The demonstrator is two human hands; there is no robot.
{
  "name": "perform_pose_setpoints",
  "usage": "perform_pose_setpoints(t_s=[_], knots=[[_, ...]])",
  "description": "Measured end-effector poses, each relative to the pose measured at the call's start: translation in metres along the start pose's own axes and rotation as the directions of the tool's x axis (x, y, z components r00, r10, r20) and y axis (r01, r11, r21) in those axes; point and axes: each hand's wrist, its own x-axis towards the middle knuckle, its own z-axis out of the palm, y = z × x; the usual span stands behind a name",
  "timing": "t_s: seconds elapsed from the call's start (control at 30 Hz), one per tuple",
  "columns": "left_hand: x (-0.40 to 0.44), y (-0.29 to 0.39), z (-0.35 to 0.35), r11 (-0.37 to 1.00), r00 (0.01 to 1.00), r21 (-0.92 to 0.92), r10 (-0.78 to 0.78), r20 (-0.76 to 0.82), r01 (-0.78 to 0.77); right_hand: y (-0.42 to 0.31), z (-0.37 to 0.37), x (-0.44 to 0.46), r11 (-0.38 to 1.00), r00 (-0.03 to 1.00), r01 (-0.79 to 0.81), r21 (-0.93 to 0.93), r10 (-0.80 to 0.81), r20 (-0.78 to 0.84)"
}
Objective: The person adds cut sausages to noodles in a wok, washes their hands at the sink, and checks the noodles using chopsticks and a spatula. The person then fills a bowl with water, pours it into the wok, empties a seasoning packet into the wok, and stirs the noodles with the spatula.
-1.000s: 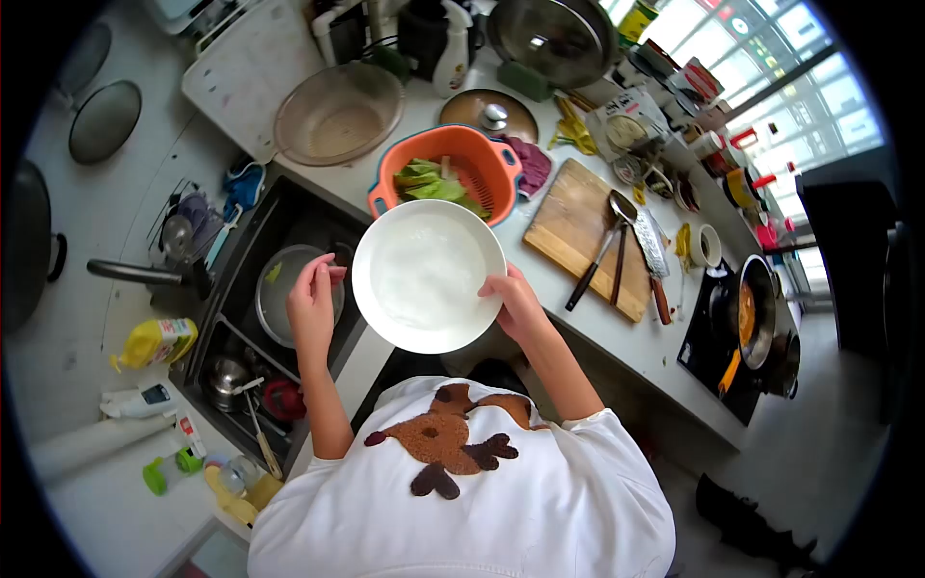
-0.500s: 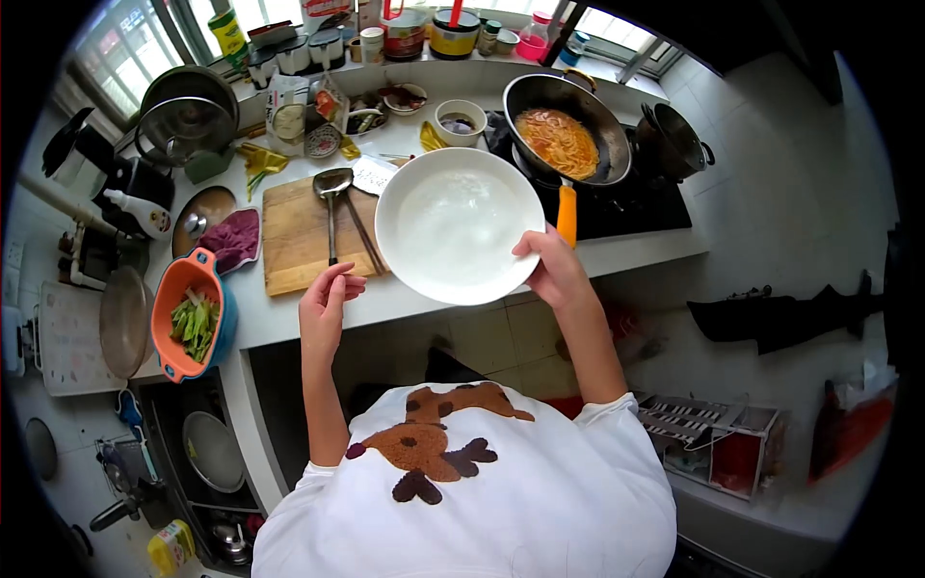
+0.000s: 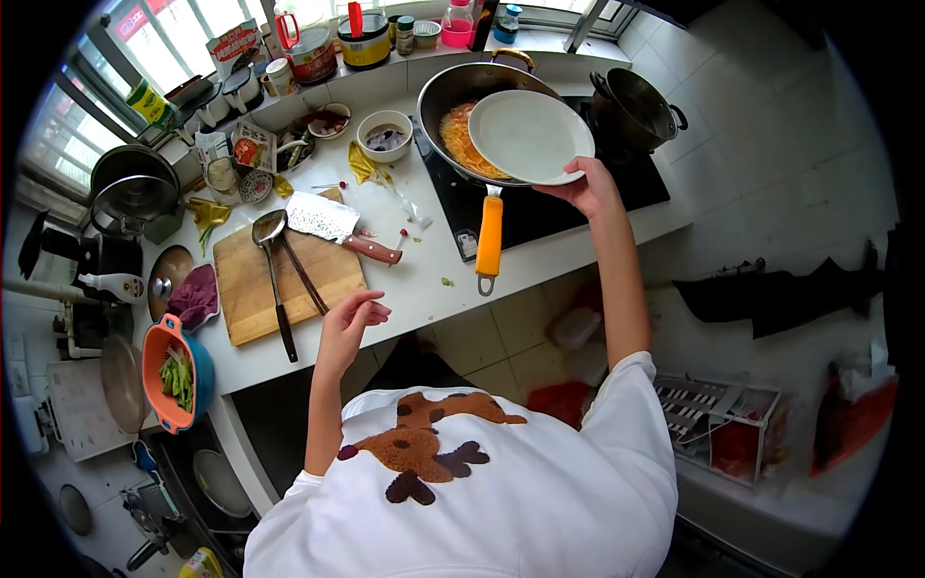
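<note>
My right hand grips the rim of a white plate, thumb on top. The plate hangs tilted over the right part of a wok. Orange-red noodles show in the wok to the left of the plate. The wok's orange handle points toward me. My left hand holds nothing, its fingers loosely apart, in front of the counter edge. Near it lies a wooden cutting board with a ladle, dark chopsticks and a cleaver.
A dark pot stands right of the wok on the black stove. Behind the board are a white bowl and seasoning containers. At the left are an orange and blue basket with greens and the sink.
The view has swung right from the sink toward the stove. My right hand has carried the plate from in front of the counter to over the wok. My left hand stays empty.
</note>
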Motion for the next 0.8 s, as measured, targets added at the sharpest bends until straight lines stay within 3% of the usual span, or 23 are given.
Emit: perform_pose_setpoints(t_s=[0.33, 0.63, 0.8], knots=[[0.029, 0.008, -0.003, 0.995, 0.995, -0.039, -0.086, 0.047, 0.088, 0.014, -0.031, 0.075, 0.993, 0.992, -0.076, 0.087, 0.084, -0.099], [0.054, 0.023, -0.008, 0.997, 0.995, -0.034, -0.065, 0.074, 0.068, 0.006, -0.017, 0.09, 0.993, 0.965, -0.121, 0.006, 0.119, -0.233], [0.062, 0.023, -0.009, 0.998, 0.992, -0.04, -0.05, 0.116, 0.055, 0.002, -0.024, 0.102, 0.987, 0.971, -0.158, -0.009, 0.154, -0.182]])
